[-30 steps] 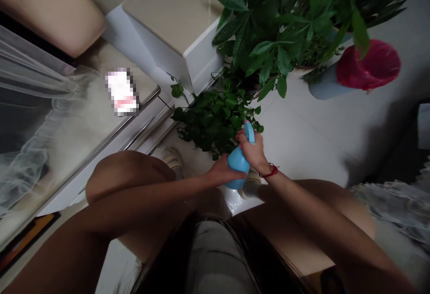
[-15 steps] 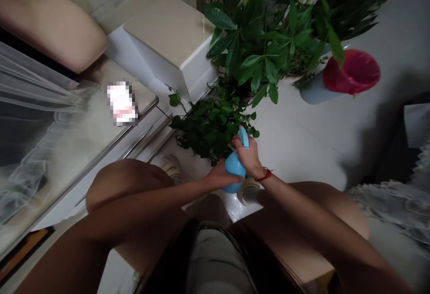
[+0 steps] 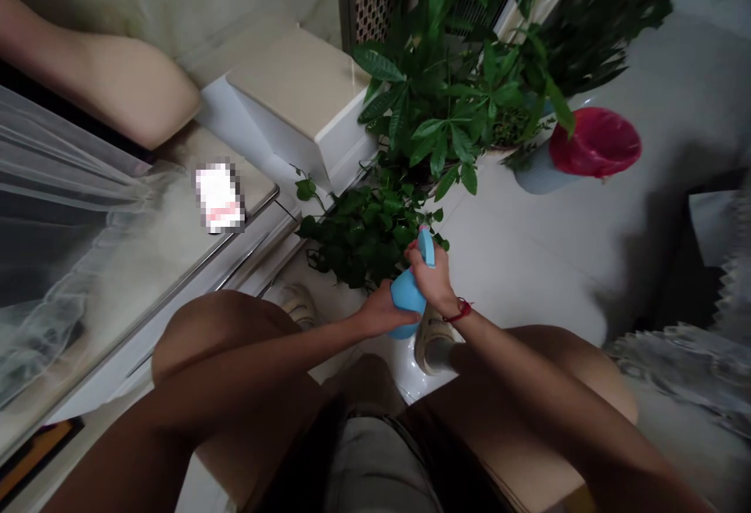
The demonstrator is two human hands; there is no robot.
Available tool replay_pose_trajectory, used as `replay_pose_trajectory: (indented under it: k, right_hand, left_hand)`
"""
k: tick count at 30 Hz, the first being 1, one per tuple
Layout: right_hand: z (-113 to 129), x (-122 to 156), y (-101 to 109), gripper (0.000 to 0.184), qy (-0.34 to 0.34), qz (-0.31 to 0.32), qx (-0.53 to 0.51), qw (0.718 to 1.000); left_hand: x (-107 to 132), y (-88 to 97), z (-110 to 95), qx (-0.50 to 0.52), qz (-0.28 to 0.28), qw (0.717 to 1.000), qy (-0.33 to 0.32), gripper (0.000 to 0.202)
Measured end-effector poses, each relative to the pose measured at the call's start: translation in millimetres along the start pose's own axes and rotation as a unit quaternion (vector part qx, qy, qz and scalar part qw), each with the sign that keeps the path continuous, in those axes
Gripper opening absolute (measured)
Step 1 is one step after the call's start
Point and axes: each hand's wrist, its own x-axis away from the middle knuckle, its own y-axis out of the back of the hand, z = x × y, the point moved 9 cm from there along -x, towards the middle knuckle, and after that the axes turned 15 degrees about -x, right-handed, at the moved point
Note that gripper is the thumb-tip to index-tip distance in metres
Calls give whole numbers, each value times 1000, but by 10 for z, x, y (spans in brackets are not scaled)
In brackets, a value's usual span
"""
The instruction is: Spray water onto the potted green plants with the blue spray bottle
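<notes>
I crouch over a white tiled floor. Both hands hold a light blue spray bottle. My left hand cups its round body from the left. My right hand, with a red string at the wrist, is closed around the bottle's neck and blue trigger head. The nozzle points at a small leafy green plant on the floor just beyond the hands. My knees frame the view on both sides, and one shoe shows below the bottle.
A taller plant with large leaves stands behind the small one. A bin with a red liner sits at the right. A white cabinet with a beige top is at the back. Sheer curtain and a metal door track run along the left.
The view has tilted slightly, so the plants and bin sit lower and nearer the centre. Both hands keep the same hold on the bottle, which sits a little lower in the frame.
</notes>
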Motion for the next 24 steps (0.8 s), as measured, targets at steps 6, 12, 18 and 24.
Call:
replay_pose_trajectory:
  k: [6,12,18,24]
  right_hand:
    - [639,-59,178,18,163,-32,-18,986]
    - [930,-253,276,16,185,-58,2,981]
    - [974,-313,260,16,177,-61,12,982]
    - [898,-321,253,12,155,-61,29,986]
  left_hand:
    - [-16,333,-372,-74,-90,993,-25,89]
    - [-59,402,-708,-56,-98,993,-46,84]
    - [-91,377,-816,-6,-82,996,-32,81]
    - [-155,307,-734,-2,-55,998,-35,73]
